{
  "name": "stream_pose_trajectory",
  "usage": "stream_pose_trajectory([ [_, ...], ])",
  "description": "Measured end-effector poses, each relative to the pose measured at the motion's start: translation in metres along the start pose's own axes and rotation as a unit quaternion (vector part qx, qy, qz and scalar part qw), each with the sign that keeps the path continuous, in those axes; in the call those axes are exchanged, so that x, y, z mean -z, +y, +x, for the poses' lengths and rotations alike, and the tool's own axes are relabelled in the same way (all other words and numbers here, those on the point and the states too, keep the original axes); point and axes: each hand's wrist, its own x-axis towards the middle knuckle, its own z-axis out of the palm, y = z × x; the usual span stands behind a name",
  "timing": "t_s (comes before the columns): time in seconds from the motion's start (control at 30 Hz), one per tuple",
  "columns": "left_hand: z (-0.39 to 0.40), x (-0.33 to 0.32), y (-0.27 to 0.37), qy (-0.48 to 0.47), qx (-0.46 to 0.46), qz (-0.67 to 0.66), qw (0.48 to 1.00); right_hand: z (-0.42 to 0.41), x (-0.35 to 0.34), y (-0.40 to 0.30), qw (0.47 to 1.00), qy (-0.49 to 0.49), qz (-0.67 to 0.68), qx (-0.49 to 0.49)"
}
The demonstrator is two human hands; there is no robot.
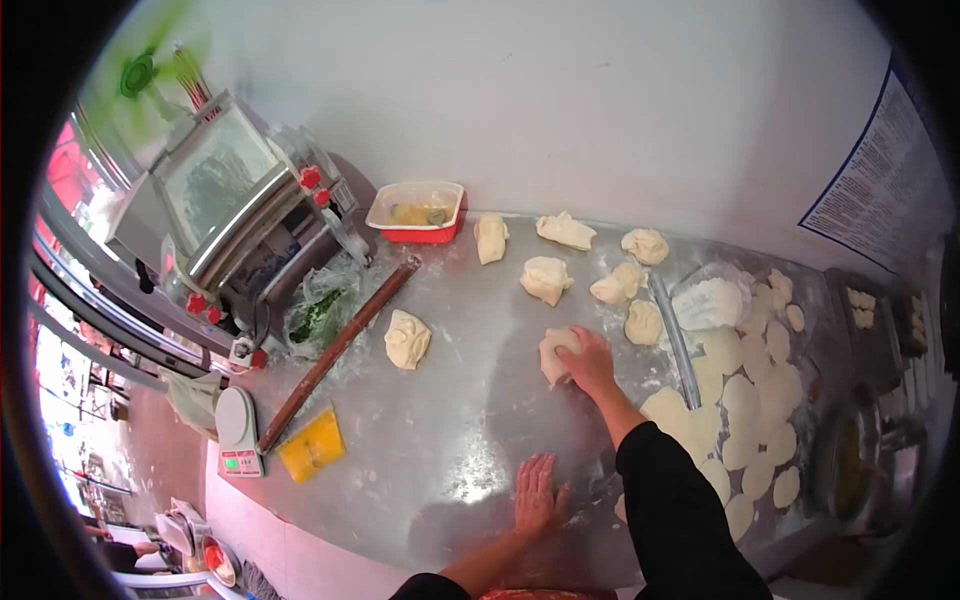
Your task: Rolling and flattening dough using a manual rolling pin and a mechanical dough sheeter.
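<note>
My right hand grips a piece of dough on the metal worktop, thumb across its top. Nearer to me, my left hand rests palm down on the bare metal with fingers stretched out and holds nothing. Beyond the right hand lie several other lumps of dough, among them a rounded one and one beside a metal rolling rod. Another dough piece sits alone to the left. Flat dough rounds spread over the right side, some overlapping.
A long wooden rolling pin slants across the left side, near a digital scale and a yellow scraper. Behind stand a dough-rolling machine and a red-and-white tub. A bag of flour lies right; metal pots stand at far right.
</note>
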Motion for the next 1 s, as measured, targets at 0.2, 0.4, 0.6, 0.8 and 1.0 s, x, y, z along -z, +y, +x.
stream_pose_trajectory([
  [0.2, 0.021, 0.060, -0.054, -0.003, 0.056, -0.076, 0.996, -0.096, 0.003, -0.035, 0.998, -0.046, 0.039, -0.028],
  [0.4, 0.077, 0.094, -0.088, -0.086, -0.070, -0.055, 0.992, -0.115, -0.007, -0.066, 0.996, -0.037, -0.003, 0.084],
  [0.6, 0.065, 0.129, -0.084, -0.318, -0.025, -0.086, 0.944, -0.172, -0.033, -0.083, 0.979, -0.196, 0.042, 0.023],
  [0.8, -0.008, 0.088, -0.092, -0.087, -0.008, -0.030, 0.996, -0.211, -0.041, -0.123, 0.992, -0.002, 0.017, 0.127],
  [1.0, 0.051, 0.066, -0.081, -0.081, -0.035, 0.190, 0.978, -0.167, -0.054, -0.090, 0.989, 0.005, -0.091, 0.116],
])
